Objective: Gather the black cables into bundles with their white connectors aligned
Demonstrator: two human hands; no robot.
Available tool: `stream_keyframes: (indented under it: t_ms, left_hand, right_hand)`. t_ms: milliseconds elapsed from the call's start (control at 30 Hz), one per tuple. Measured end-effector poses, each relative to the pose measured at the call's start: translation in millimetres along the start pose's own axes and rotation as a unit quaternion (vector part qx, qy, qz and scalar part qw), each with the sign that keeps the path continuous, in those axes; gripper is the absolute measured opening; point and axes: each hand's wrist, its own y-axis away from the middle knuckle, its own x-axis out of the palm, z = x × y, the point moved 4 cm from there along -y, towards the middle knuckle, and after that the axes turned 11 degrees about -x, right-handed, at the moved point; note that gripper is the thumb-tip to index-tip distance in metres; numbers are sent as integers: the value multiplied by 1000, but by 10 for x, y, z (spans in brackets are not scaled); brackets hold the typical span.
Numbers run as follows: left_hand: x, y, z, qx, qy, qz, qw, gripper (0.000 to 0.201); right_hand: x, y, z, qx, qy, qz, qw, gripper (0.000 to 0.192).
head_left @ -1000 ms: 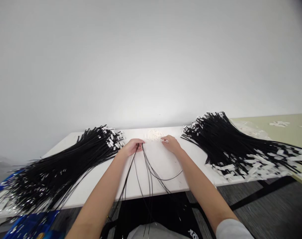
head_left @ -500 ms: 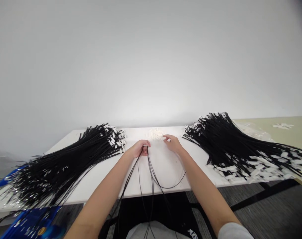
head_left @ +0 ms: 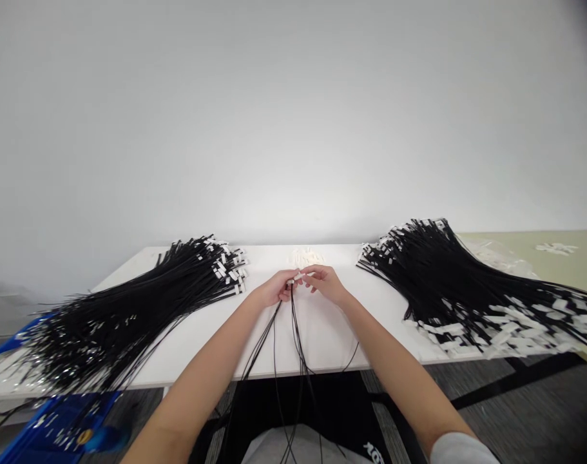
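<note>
Several thin black cables (head_left: 296,325) hang from my left hand (head_left: 277,288), whose fingers are closed around them near their upper ends. The cables run down over the table's front edge toward my lap. My right hand (head_left: 322,282) meets the left one, thumb and fingertips pinching a small white connector piece (head_left: 298,277) at the cable ends. Whether the piece sits on a cable or just against it is too small to tell. Just behind my hands lies a small heap of white pieces (head_left: 308,258) on the white table.
A big bundle of black cables with white ends (head_left: 153,303) lies to the left, overhanging the front edge above a blue bin (head_left: 66,428). Another bundle (head_left: 433,277) spreads across the right side, white tags at its near end. A pale green table (head_left: 554,264) adjoins at right.
My right hand has moved from the heap of white pieces toward my left hand, bringing a white piece to the cable ends. My left hand still holds the cables, slightly further right.
</note>
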Motion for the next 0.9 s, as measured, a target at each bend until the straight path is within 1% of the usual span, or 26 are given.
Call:
stream_keyframes:
  t_ms: [67, 133, 200, 267, 300, 400, 467, 500, 667, 900]
  left_hand:
    - [0, -8, -7, 29, -35, -2, 999, 32]
    - [-11, -23, -11, 50, -47, -4, 998, 31]
    - [-33, -42, -15, 63, -37, -11, 997, 31]
    - [-60, -58, -24, 72, -20, -21, 997, 31]
    - [-71, -64, -29, 76, -13, -26, 997, 31]
    - [-91, -75, -42, 92, 0, -36, 995, 32]
    - [-91, -78, -45, 104, 7, -36, 994, 32]
    - [-88, -79, -44, 109, 10, -34, 993, 32]
    - [-66, -89, -32, 122, 0, -26, 992, 32]
    - [-83, -102, -12, 114, -15, -37, 993, 32]
  right_hand:
    - [-4, -6, 4, -2, 2, -1, 1000, 31]
    - [-16, -10, 13, 2, -2, -16, 1000, 32]
    - [-35, -7, 17, 13, -6, -40, 999, 33]
    - [-27, 7, 7, 33, -3, -36, 999, 30]
    - [-4, 19, -6, 48, 1, -15, 999, 29]
    - [124, 71, -44, 87, -5, 79, 993, 27]
    - [215, 101, -55, 98, -19, 112, 989, 28]
    - [254, 109, -56, 102, -24, 114, 988, 29]
    - [372, 110, -33, 114, -29, 80, 990, 30]
    - [376, 115, -20, 135, -9, 60, 989, 21]
